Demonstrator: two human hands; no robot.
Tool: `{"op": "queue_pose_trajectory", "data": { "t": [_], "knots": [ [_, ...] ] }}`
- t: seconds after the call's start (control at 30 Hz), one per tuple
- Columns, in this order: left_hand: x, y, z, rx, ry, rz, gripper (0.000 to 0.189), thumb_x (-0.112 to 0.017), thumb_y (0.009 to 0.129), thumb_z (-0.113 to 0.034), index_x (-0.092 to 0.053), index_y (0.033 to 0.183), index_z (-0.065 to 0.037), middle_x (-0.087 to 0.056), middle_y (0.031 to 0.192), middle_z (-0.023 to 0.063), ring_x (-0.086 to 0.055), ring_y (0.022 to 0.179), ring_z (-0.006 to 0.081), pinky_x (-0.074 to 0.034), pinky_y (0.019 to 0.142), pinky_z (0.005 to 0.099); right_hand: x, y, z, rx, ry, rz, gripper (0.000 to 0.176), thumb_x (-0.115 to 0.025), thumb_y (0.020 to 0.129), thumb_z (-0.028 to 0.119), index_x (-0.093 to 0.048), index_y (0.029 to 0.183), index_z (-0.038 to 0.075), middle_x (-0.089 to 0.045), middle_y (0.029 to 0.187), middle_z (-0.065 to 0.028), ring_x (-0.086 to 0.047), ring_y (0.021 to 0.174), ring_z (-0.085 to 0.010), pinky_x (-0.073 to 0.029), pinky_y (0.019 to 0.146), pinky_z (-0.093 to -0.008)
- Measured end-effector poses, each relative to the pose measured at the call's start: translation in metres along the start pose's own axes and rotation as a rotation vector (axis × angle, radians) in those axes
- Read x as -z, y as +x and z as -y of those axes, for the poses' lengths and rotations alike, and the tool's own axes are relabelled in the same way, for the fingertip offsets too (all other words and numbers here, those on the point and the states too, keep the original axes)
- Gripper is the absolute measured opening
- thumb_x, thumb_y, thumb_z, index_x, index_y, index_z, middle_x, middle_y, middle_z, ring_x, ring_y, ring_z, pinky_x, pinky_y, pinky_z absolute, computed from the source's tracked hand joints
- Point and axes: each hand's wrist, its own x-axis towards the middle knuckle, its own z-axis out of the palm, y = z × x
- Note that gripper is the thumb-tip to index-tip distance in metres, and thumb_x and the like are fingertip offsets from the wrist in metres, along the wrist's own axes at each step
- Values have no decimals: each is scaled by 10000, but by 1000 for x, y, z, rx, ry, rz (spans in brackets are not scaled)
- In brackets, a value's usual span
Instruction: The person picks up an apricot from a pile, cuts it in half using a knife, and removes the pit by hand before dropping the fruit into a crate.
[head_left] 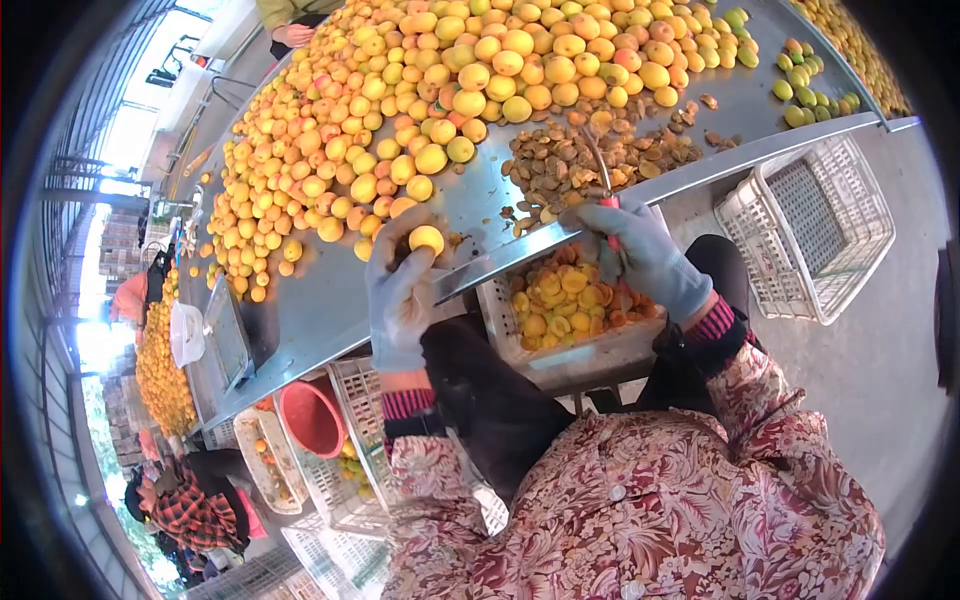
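Observation:
My left hand (398,300), in a pale grey glove, pinches a yellow apricot (426,238) between thumb and fingers just above the table's near edge. My right hand (650,262), gloved the same way, is closed round a red-handled curved knife (603,172). Its thin metal end points away from me over a heap of brown apricot stones (550,165). Below and between my hands, a white crate (497,325) holds halved apricots (562,300). A large pile of whole apricots (380,120) covers much of the metal table (310,325).
Greenish apricots (800,90) lie at the table's right end. A white crate (835,230) stands on the floor at right. Down at left are a red bucket (312,418) and a white tray (268,455). A person in a checked shirt (200,510) is at lower left; another person's hand (293,36) shows across the table.

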Motion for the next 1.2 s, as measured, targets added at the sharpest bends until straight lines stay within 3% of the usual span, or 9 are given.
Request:
{"op": "queue_pose_trajectory", "data": {
  "t": [0.03, 0.07, 0.13, 0.23, 0.4, 0.47, 0.57, 0.67, 1.2],
  "knots": [
    [-10, -10, -7, -110, -346, -3, 479, -578, 782, -103, -459, 1228, 27, -534, 1199, 187, -586, 970, 235, -475, 790, 327, -3, -7, -3, -2, -8, 8, 261, -474, 913, 197, -619, 961, -15, -553, 593, -27, -446, 380, -58, -343, 358, -192],
    [-18, -19, -7, -118, -347, -11, 479, -578, 782, -103, -459, 1228, 27, -534, 1199, 187, -586, 970, 235, -475, 790, 327, -6, -13, -4, -6, 1, 61, 246, -516, 880, 218, -621, 926, 0, -562, 598, -50, -458, 382, -75, -342, 345, -198],
    [-33, -30, -7, -192, -789, 93, 525, -554, 828, -116, -363, 1289, 47, -442, 1281, 250, -575, 1033, 291, -472, 865, 413, -14, -27, -2, -33, -33, 137, 249, -547, 862, 268, -614, 888, 30, -573, 605, -65, -469, 385, -86, -343, 337, -196],
    [-45, -39, -11, -227, -870, 187, 527, -546, 861, -146, -339, 1317, 18, -409, 1309, 256, -555, 1078, 326, -457, 899, 480, -24, -55, 1, -62, -165, 208, 277, -524, 880, 308, -593, 907, 42, -571, 602, -49, -471, 389, -84, -352, 351, -191],
    [-61, -50, -9, -161, -1131, 157, 490, -453, 923, -301, -352, 1326, -41, -452, 1286, 207, -595, 932, 293, -453, 860, 474, -42, -93, 4, -55, -140, 418, 279, -544, 889, 343, -513, 918, 67, -537, 698, -3, -446, 464, -35, -351, 392, -171],
    [-68, -49, -9, -95, -1352, 358, 500, -399, 934, -395, -388, 1295, -50, -534, 1173, 181, -573, 862, 263, -424, 869, 467, -42, -98, -6, -73, -175, 418, 288, -537, 891, 357, -507, 941, 75, -533, 692, -5, -451, 464, -39, -354, 394, -173],
    [-78, -61, -20, 41, -1274, 182, 499, -386, 934, -425, -425, 1258, -47, -599, 1020, 145, -552, 855, 257, -395, 900, 467, -44, -104, -7, -97, -233, 427, 310, -517, 897, 381, -489, 989, 86, -524, 662, -8, -471, 472, -49, -366, 400, -184],
    [-80, -58, -12, 23, -1274, 245, 510, -370, 936, -438, -438, 1255, -45, -631, 962, 136, -563, 868, 263, -400, 897, 464, -43, -106, -10, -59, -300, 427, 311, -488, 909, 382, -487, 976, 78, -517, 635, -7, -485, 481, -52, -377, 407, -191],
    [-82, -60, -2, 116, -1145, 127, 505, -368, 939, -439, -502, 1178, -14, -651, 910, 142, -608, 862, 270, -427, 863, 465, -39, -99, -8, -140, -447, 379, 305, -484, 919, 356, -493, 880, 54, -493, 583, -9, -477, 471, -71, -385, 423, -224]
  ]
}}
